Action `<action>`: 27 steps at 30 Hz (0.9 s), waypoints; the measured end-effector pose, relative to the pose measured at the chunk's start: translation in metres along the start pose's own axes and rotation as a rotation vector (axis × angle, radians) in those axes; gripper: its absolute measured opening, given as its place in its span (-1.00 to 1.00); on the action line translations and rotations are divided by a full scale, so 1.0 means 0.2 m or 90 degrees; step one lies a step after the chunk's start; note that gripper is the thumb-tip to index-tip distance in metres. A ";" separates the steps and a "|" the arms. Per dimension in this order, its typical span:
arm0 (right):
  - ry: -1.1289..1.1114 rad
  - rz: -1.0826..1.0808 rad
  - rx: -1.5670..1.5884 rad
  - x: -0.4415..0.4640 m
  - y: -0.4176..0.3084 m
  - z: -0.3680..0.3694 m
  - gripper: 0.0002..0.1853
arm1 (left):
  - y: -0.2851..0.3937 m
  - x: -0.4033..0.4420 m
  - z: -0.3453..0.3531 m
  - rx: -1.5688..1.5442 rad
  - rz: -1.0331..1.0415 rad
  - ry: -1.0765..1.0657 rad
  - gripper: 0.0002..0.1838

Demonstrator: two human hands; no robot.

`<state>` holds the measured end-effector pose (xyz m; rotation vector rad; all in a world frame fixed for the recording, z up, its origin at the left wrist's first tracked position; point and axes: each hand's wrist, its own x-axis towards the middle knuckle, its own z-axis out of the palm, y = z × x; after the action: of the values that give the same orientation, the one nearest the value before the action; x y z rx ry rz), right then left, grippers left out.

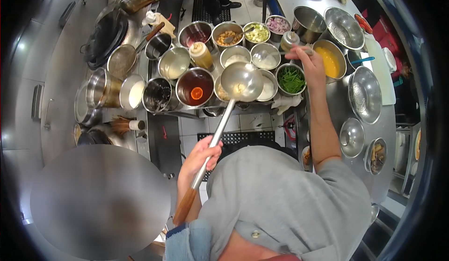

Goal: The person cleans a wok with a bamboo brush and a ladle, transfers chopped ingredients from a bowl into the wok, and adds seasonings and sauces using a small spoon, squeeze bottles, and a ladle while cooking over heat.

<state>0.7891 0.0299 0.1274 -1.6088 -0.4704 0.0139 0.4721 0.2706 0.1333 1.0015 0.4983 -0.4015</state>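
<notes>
My left hand [201, 157] is wrapped round the metal handle of a large ladle [242, 81]. The ladle's bowl hangs over the containers in the middle, with a little pale material in it. My right hand [306, 57] is closed round the end of a small metal spoon. That spoon reaches left over a container of white powder [265, 56]. Just below my right hand stands a container of cut green herbs [291, 79]. To its right is a pot of yellow liquid [327, 62]. A capped bottle [290, 41] stands just behind the spoon.
A large wok [100, 200] fills the lower left. Left of the ladle are a pot of dark red liquid [195, 87], a squeeze bottle [201, 55] and a strainer [122, 61]. Perforated bowls [365, 95] line the right counter. A person's legs [214, 1] show at the top.
</notes>
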 end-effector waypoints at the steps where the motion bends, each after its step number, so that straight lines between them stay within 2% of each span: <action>1: 0.038 -0.002 -0.115 0.01 -0.03 0.02 -0.66 | 0.00 0.02 0.01 -0.035 0.003 -0.007 -0.85; 4: 0.044 0.044 -0.273 0.12 0.15 0.06 -0.71 | 0.00 -0.05 0.04 -0.058 0.011 -0.001 -0.85; 5: 0.023 0.095 -0.328 0.16 0.28 0.06 -0.66 | -0.02 -0.09 0.03 -0.058 0.011 0.013 -0.83; 8: 0.086 -0.090 -0.571 0.11 0.31 0.14 -0.52 | -0.06 -0.29 0.02 -0.065 0.018 0.079 -0.81; 9: 0.114 -0.057 -0.529 0.10 0.26 0.17 -0.42 | -0.07 -0.37 0.02 -0.094 0.018 0.122 -0.81; 10: 0.089 0.090 -0.451 0.08 0.10 0.25 -0.42 | -0.10 -0.46 0.01 -0.126 0.021 0.161 -0.80; 11: 0.108 -0.056 -0.255 0.06 0.10 0.34 -0.42 | -0.13 -0.55 -0.02 -0.165 0.046 0.178 -0.79; 12: 0.028 -0.021 -0.268 0.06 0.09 0.45 -0.43 | -0.16 -0.64 -0.05 -0.204 0.064 0.197 -0.78; 14: -0.147 0.019 -0.210 0.12 0.12 0.73 -0.29 | -0.17 -0.82 -0.09 -0.209 0.122 0.302 -0.76; 16: -0.134 -0.082 -0.265 0.21 0.34 1.04 -0.08 | -0.21 -1.01 -0.17 -0.210 0.201 0.414 -0.71; 18: -0.147 -0.113 -0.204 0.30 0.54 1.27 0.08 | -0.25 -1.20 -0.26 -0.263 0.304 0.495 -0.70; 19: -0.160 -0.143 -0.241 0.31 0.56 1.33 0.07 | -0.28 -1.30 -0.32 -0.291 0.359 0.533 -0.69; 20: -0.200 -0.078 -0.208 0.30 0.47 1.37 0.00 | -0.31 -1.40 -0.38 -0.315 0.455 0.478 -0.66; 22: -0.234 -0.046 -0.122 0.32 0.49 1.45 -0.09 | -0.40 -1.62 -0.49 -0.367 0.551 0.533 -0.61; 24: -0.201 -0.080 -0.106 0.30 0.51 1.50 -0.16 | -0.43 -1.80 -0.58 -0.352 0.599 0.619 -0.54; 26: -0.155 -0.021 -0.272 0.23 0.34 1.53 -0.28 | -0.59 -2.01 -0.81 -0.301 0.658 0.630 -0.49; 27: -0.173 0.024 -0.228 0.29 0.48 1.51 -0.33 | -0.55 -2.05 -0.82 -0.337 0.674 0.653 -0.48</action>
<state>0.7827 0.3332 0.0201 -1.9796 -0.6803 0.1880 0.0436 0.3973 0.2162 0.7534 0.8283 1.1998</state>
